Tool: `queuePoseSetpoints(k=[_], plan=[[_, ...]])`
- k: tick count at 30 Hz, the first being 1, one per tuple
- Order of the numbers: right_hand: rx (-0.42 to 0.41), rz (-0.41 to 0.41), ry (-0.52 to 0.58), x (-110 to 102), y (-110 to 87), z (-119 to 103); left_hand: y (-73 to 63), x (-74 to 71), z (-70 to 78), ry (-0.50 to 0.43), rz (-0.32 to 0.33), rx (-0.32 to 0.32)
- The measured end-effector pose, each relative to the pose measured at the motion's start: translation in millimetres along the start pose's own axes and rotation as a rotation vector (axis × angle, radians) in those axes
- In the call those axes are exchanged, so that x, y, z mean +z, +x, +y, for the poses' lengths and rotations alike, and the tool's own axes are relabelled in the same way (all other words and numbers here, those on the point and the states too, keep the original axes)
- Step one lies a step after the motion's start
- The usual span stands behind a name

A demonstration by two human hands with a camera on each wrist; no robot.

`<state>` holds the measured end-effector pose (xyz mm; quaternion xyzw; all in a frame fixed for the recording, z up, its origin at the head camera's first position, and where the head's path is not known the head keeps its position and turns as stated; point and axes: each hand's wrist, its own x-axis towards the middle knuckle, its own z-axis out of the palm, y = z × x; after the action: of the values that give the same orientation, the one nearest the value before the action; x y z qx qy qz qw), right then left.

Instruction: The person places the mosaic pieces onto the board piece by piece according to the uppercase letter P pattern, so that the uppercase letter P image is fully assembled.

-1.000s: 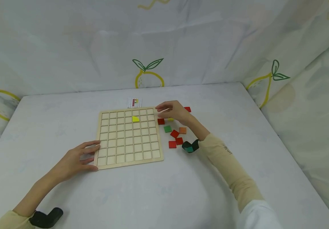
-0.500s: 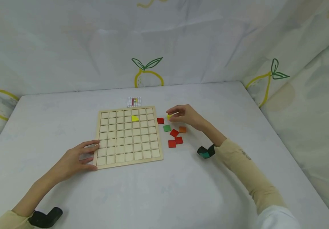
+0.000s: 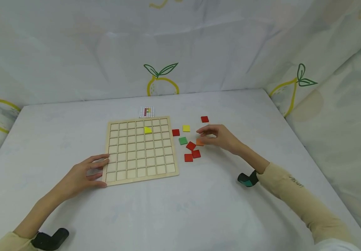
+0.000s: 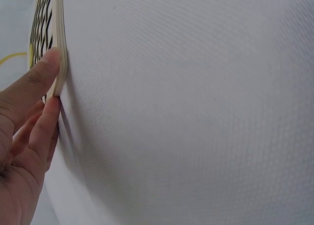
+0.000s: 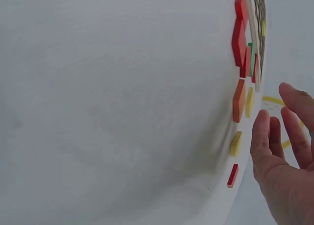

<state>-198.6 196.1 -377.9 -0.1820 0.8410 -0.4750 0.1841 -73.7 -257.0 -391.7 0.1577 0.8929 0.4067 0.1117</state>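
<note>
A square wooden grid board lies on the white tabletop in the head view. One yellow piece with a slanted side lies among its upper cells. My left hand touches the board's left edge and near corner with thumb and fingertips; the left wrist view shows the thumb at the rim. My right hand hovers with loosely bent fingers over the loose tiles, partly covering an orange tile. In the right wrist view nothing shows between its thumb and fingers, and a small yellow piece lies below them.
Right of the board lie several red tiles, a green tile and a yellow square tile. Another red tile lies farther back. A small card with a coloured grid pattern sits behind the board. Patterned cloth hangs behind the table.
My right hand has moved from beside the board's upper right corner, past the yellow tile, rightward and nearer to me. The yellow and far red tiles now show fully. The left hand stays put.
</note>
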Motion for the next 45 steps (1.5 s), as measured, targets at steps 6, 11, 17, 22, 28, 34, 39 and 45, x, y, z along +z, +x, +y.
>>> queuePoseSetpoints(k=[6,11,17,22,28,34,39,45], plan=[[0.008,0.039,-0.063,-2,-8.6,8,0.1,0.4,-1.9,-0.016,0.012,0.007],[0.022,0.051,-0.16,3,-9.6,10,0.4,1.1,-2.3,-0.023,0.009,0.012],[0.037,0.105,-0.25,13,-7.8,10,-0.4,1.0,-1.2,-0.024,0.005,-0.003],[0.051,0.145,-0.298,19,-7.1,9,-1.0,0.9,0.0,-0.032,0.007,-0.024],[0.033,0.141,-0.334,18,-7.4,6,-1.4,1.4,1.0,-0.039,0.009,-0.021],[0.019,0.131,-0.333,11,-7.0,2,-2.5,1.4,1.7,-0.047,0.0,-0.016],[0.04,0.103,-0.226,2,-3.7,0,-2.8,0.9,2.7,-0.026,0.005,-0.004],[0.14,0.056,-0.038,-10,-1.2,5,-3.6,1.0,2.2,-0.034,0.012,0.018]])
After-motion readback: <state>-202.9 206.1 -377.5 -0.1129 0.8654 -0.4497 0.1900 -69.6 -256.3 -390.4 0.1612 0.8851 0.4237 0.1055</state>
